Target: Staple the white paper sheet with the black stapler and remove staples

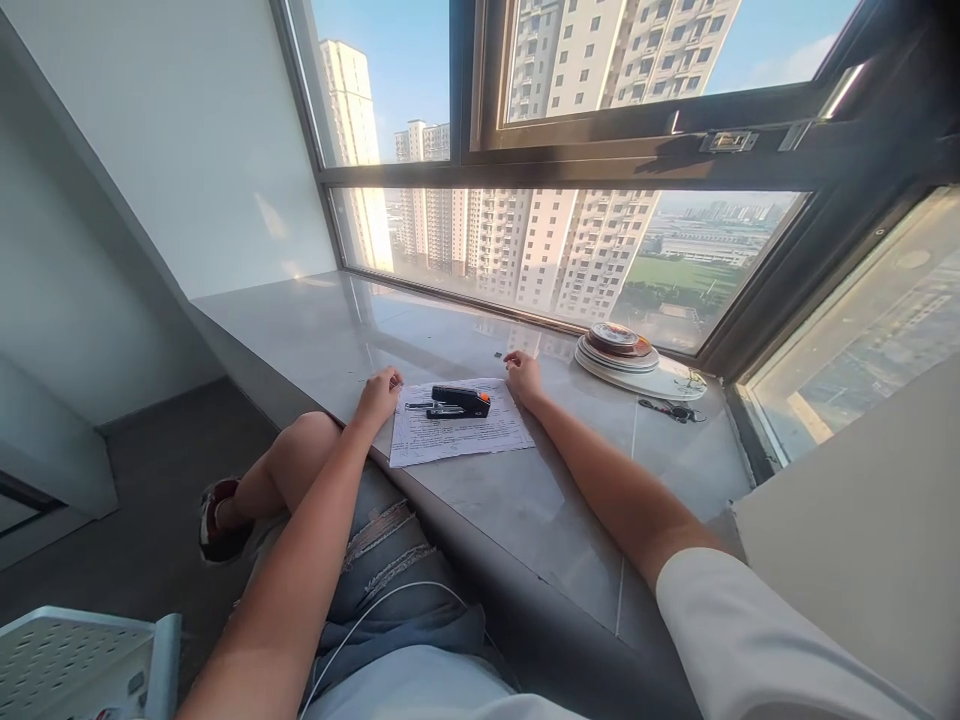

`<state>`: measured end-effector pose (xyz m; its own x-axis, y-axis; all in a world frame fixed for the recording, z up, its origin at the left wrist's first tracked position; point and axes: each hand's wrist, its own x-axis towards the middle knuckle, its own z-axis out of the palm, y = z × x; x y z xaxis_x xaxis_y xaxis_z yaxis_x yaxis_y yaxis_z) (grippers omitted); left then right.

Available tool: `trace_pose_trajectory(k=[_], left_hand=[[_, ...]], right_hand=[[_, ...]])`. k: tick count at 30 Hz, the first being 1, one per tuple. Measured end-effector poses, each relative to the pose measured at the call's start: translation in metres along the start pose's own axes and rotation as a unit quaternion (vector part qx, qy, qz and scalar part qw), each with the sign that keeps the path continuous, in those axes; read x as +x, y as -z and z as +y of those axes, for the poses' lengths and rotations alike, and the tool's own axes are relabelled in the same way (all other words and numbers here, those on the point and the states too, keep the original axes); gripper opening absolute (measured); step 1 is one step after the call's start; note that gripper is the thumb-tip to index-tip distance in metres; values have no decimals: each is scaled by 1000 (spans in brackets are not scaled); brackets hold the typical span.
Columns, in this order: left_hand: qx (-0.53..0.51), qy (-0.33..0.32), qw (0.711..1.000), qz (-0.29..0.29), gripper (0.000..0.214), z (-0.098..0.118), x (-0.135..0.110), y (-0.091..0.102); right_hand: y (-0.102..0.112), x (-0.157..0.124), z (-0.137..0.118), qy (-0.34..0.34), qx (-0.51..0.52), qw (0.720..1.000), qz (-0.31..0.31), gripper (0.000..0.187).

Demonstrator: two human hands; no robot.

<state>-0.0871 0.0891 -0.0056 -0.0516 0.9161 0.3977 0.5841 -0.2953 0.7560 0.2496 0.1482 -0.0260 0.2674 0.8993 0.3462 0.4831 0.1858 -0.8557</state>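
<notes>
Down at the bottom, a white shirt point(420, 685), and a thin white cord point(405, 585) looping across ripped denim shorts point(420, 628). Off in the bottom left corner, part of a pale plastic basket point(82, 632) with little holes. Past the shorts, a bent bare knee point(304, 445) right by the ledge, and lower down a dark red shoe point(221, 515).

Next, a shiny gray window ledge point(525, 520), with both bare arms reaching over it. On the ledge, between the hands, printed paper point(427, 450) lying flat (one sheet or more, can't tell). On top of the paper, toward its far side, a black stapler point(465, 400), with an orange bit at the right end and a silver part poking out to the left.

By the paper's far left corner, the left hand point(382, 388), curled up small with fingers close together (can't tell if holding anything tiny). By the far right corner, the right hand point(523, 372), loosely curled, clear of the stapler (can't tell about anything inside here either).

Farther right, a small dark bunch point(673, 410), just beside a stack of round flat discs point(619, 345). Behind everything, a dark window frame point(390, 175), then tall apartment buildings point(555, 250), a green field point(694, 270) and blue sky point(412, 60).
</notes>
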Motion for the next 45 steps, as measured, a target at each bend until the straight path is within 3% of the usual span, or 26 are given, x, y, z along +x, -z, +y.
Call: trace_pose_trajectory(k=[6,10,14,17,20,22,25,32,45], left_hand=[[-77,-22,994,70,16,7,-11,3],[-116,12,991,68,23,9,-32,3],[-90,-10,994,53,31,16,-48,8],[-80,-26,995,57,33,22,-53,13],[-73,-53,995,47,30,26,-58,12],[-51,-86,995,23,29,26,-61,9],[-5,-117,993,-4,31,24,-63,3],[78,-115,989,-47,21,24,-63,-4],[70,-89,992,-62,22,22,-57,-6]], right_hand=[[0,-5,-7,21,-9,1000,-14,19],[2,-13,-14,43,-11,999,-14,24],[8,-25,-30,146,5,989,-13,27],[11,-40,-48,253,56,956,-135,33],[7,-56,-62,332,59,896,-288,40],[1,-65,-66,364,23,871,-328,46],[-6,-72,-66,375,-33,864,-334,51],[-7,-71,-63,374,-67,862,-335,44],[-8,-71,-65,382,-54,859,-336,43]])
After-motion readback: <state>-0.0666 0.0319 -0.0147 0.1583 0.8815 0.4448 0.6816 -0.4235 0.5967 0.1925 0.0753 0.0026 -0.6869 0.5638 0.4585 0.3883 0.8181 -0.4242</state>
